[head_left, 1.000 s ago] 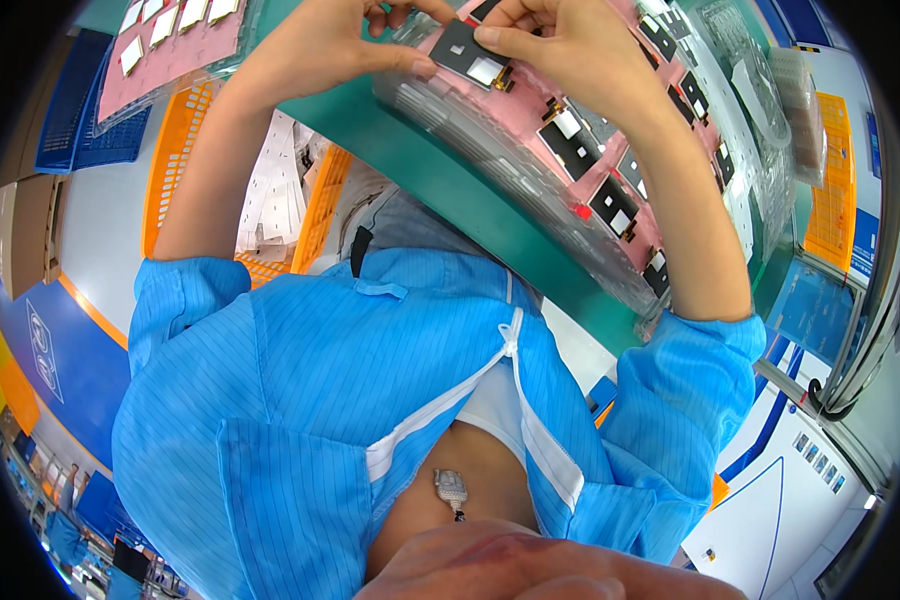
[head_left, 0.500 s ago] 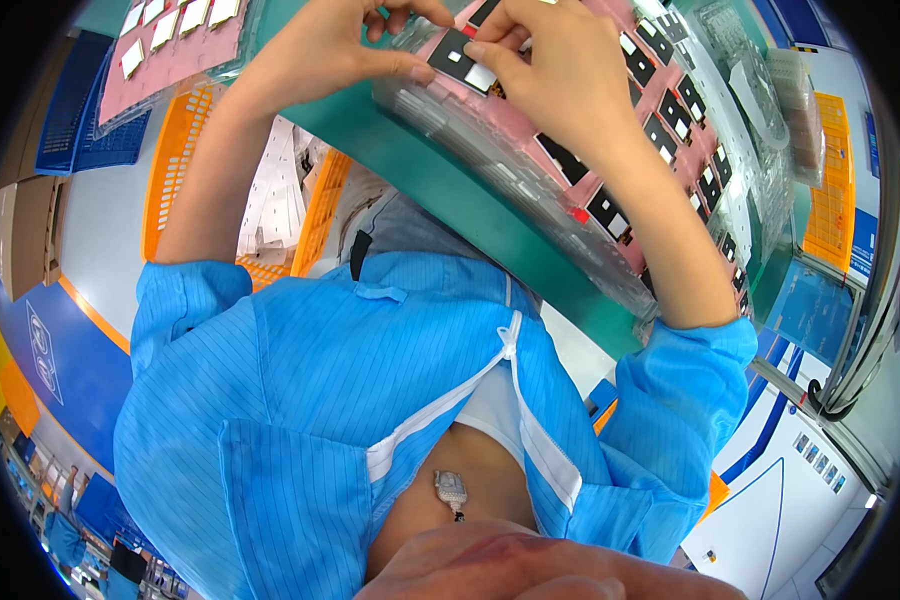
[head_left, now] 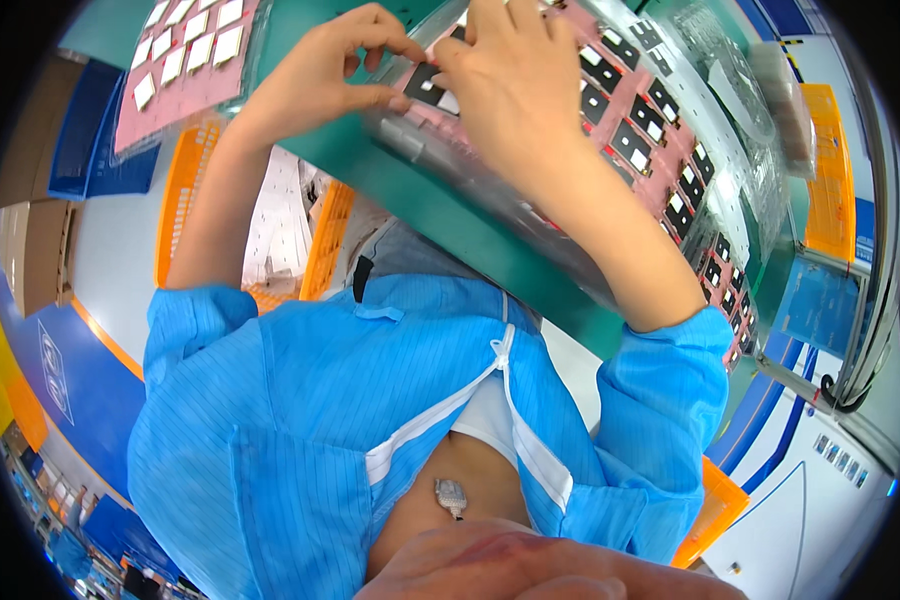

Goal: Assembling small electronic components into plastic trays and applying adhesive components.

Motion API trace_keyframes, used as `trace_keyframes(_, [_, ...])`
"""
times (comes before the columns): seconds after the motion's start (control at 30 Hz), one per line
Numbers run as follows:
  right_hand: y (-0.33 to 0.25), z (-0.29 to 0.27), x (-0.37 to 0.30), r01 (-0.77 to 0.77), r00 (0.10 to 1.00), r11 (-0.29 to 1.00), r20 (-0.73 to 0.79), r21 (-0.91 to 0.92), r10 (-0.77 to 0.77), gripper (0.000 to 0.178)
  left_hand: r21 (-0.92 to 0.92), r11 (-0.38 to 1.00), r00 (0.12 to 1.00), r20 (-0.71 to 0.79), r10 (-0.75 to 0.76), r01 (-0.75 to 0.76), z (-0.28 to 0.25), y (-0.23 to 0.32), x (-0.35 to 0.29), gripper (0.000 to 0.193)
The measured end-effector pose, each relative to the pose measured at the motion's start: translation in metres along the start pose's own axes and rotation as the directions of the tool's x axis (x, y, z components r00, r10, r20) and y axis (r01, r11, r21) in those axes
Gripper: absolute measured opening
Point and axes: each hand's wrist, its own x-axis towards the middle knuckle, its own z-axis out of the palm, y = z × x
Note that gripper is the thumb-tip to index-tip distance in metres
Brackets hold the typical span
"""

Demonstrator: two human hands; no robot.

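Note:
A flat black piece with white patches (head_left: pixel 425 90) lies at the near left corner of a pink sheet in a clear plastic tray (head_left: pixel 402 140). My left hand (head_left: pixel 345 65) is at that corner, thumb and forefinger apart beside the piece's left edge, with nothing seen gripped. My right hand (head_left: pixel 520 90) bends over the same piece, its thumb by the piece's upper edge. The fingertips are partly hidden, so what they pinch does not show. More black pieces with white patches (head_left: pixel 630 147) sit in rows on the pink sheet, right of my right hand.
A second pink sheet with white squares (head_left: pixel 185 75) lies at the far left of the green table (head_left: pixel 360 160). Below it stands an orange basket (head_left: pixel 332 235) of white sheets. Clear plastic trays (head_left: pixel 780 110) are stacked at the right, near another orange basket (head_left: pixel 828 200).
My right hand has moved a little left and now covers more of the black piece. The earlier visible pinch at its corner is hidden. My left hand has kept nearly the same pose.

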Motion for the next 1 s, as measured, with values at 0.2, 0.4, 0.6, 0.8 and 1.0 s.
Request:
trace_keyframes(0.2, [0.051,0.0,0.006,-0.25,0.946,0.877,0.296,0.41,0.132,0.021,-0.17,0.973,0.987,0.07,-0.144,0.154,-0.019,0.005,-0.007,0.044])
trace_keyframes(0.4, [0.266,0.052,-0.06,-0.633,0.77,0.653,0.255,0.417,0.584,0.021,0.08,0.986,0.989,-0.042,-0.143,0.146,-0.046,0.003,0.063,0.024])
trace_keyframes(0.6, [0.341,0.098,-0.132,-0.676,0.691,0.719,0.479,0.162,0.542,0.032,0.118,0.975,0.947,0.285,0.149,-0.188,0.015,0.014,0.213,0.014])
trace_keyframes(0.8, [0.321,0.116,-0.133,-0.673,0.701,0.73,0.415,0.119,0.579,0.033,0.297,0.883,0.832,0.53,0.165,-0.365,0.135,-0.032,0.357,0.013])
trace_keyframes(1.0, [0.321,0.125,-0.137,-0.722,0.679,0.671,0.359,0.168,0.64,0.026,0.337,0.894,0.879,0.462,0.118,-0.297,0.214,-0.048,0.423,0.009])
